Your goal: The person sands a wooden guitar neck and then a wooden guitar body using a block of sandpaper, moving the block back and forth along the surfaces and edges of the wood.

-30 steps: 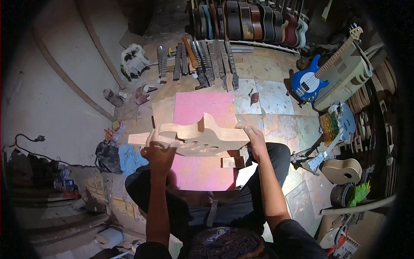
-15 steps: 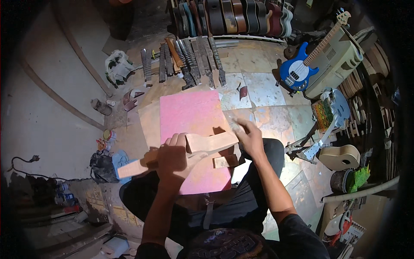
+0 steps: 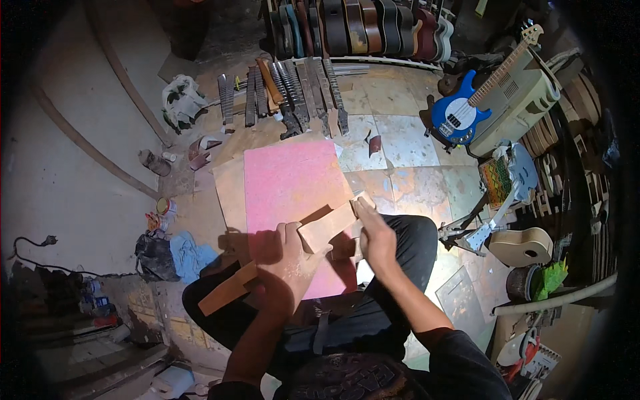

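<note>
A bare, unfinished wooden guitar neck [image 3: 330, 228] lies slantwise over a pink board [image 3: 291, 177] on my lap. My left hand [image 3: 283, 263] is wrapped round its middle, hiding that part; the long end reaches out to the lower left over my thigh. At the upper right end of the wood, my right hand [image 3: 378, 243] is closed, with its fingers pressed down against the end. A small pale patch shows at those fingertips, too small to make out. A dark shadow falls on the board below the wood.
Several guitar necks [image 3: 293, 90] lie on the floor ahead, before a rack of guitar bodies [image 3: 360, 30]. To the right stand a blue bass guitar [image 3: 460, 113] and an acoustic body [image 3: 523, 247]. A blue cloth [image 3: 190, 253] and black bag [image 3: 157, 257] lie left.
The guitar neck has turned, its left end dropping lower and its right end rising. My right hand has come onto that end from just beside it. A small wood block on the board is now hidden.
</note>
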Demonstrator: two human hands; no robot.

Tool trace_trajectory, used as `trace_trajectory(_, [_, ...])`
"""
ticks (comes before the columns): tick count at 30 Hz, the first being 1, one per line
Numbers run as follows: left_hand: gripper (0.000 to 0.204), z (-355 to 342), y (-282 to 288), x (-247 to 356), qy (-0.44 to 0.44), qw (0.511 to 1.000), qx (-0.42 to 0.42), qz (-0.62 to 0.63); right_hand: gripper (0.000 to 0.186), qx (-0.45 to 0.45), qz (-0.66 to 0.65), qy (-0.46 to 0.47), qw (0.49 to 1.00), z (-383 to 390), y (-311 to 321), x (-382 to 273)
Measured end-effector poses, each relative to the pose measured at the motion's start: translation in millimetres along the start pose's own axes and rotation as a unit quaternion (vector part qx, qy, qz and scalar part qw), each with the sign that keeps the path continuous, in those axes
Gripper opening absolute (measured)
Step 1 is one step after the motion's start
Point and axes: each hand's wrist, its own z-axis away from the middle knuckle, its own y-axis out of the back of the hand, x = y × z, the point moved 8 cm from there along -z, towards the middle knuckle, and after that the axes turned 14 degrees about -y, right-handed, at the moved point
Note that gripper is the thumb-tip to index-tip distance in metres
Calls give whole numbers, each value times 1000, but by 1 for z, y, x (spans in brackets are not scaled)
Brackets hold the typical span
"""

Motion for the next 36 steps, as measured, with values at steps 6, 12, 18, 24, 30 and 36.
trace_trajectory(6, [63,-1,0,3,26,999,-47,-1,56,-63,-4,22,998,10,-7,4])
trace_trajectory(12, [63,-7,-1,-2,3,1000,-10,21,56,-96,-19,34,995,32,-18,-40])
trace_trajectory(18, [58,-12,0,-2,-22,1000,4,-4,59,-32,19,10,999,14,-26,-11])
trace_trajectory(24, [58,-16,-1,-3,-32,999,9,-13,61,13,6,-22,1000,-14,-10,16])
trace_trajectory(30, [59,-21,-2,-3,-18,1000,3,-14,58,-53,7,12,999,10,-24,-7])
trace_trajectory(36, [61,-21,-2,-3,-9,1000,8,2,64,-66,5,16,998,23,-30,-20])
